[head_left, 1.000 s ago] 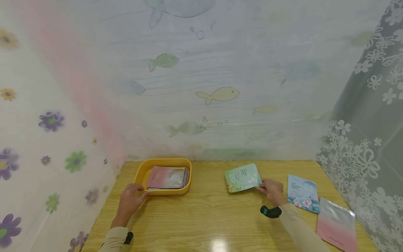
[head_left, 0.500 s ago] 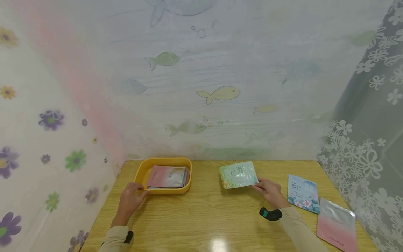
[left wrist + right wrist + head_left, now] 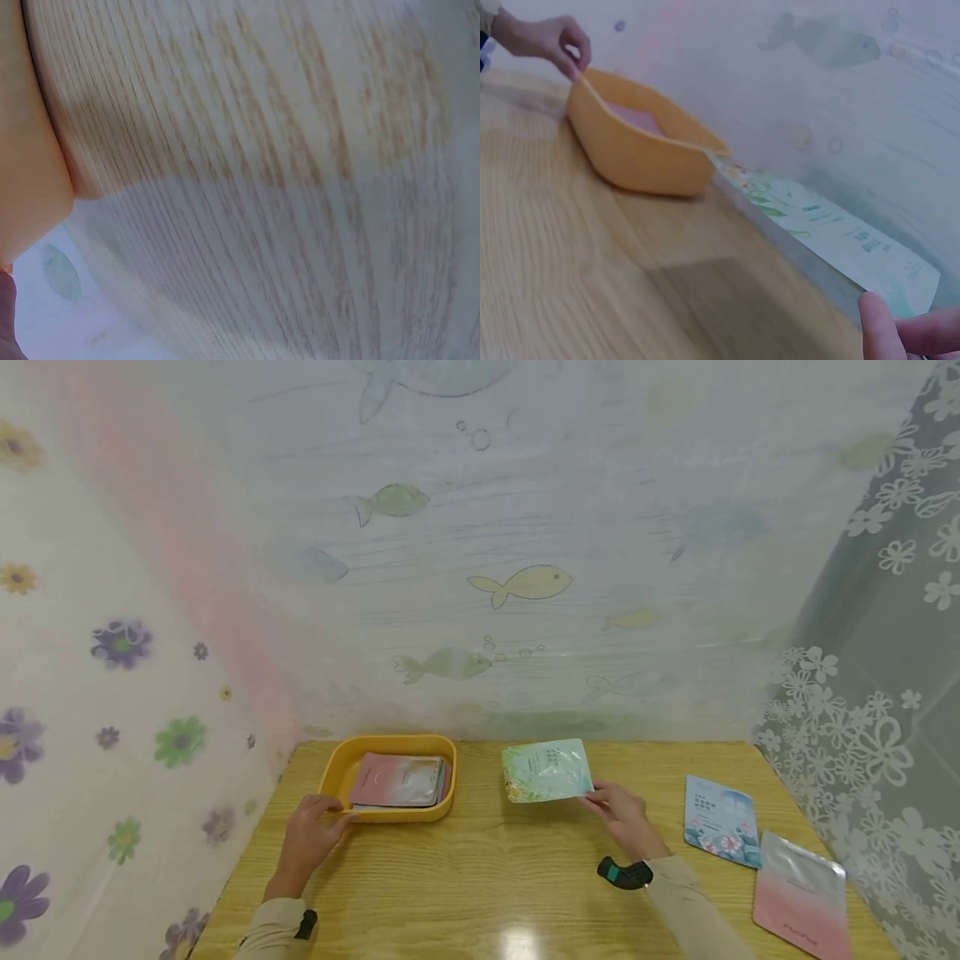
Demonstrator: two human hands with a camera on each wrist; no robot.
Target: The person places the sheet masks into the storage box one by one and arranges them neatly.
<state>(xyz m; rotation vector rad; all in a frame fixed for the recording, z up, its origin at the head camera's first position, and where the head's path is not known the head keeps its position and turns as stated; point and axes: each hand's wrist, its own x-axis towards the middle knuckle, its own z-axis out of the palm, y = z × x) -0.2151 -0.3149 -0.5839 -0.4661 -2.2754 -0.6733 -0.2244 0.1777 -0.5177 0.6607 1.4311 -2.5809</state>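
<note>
My right hand (image 3: pixel 624 817) pinches a green sheet mask packet (image 3: pixel 547 770) by its near right corner. In the right wrist view the packet (image 3: pixel 832 232) is held above the table, its shadow falling on the wood. At the left, my left hand (image 3: pixel 309 839) grips the near left rim of a yellow basket (image 3: pixel 408 816) between thumb and fingers. Inside the basket lies a small stack of packets, a pink and silver one (image 3: pixel 396 780) on top. The left wrist view shows mostly wood grain and part of the basket wall (image 3: pixel 30 142).
Toward the right of the wooden table (image 3: pixel 480 885) lie a blue floral packet (image 3: pixel 722 821) and a pink and silver packet (image 3: pixel 801 893), corners meeting. A curtain with printed fish (image 3: pixel 525 585) hangs behind the table's back edge. Flower-patterned sheeting stands on both sides.
My right hand has lifted the green packet off the table and carried it left toward the basket. The left hand stays on the basket rim.
</note>
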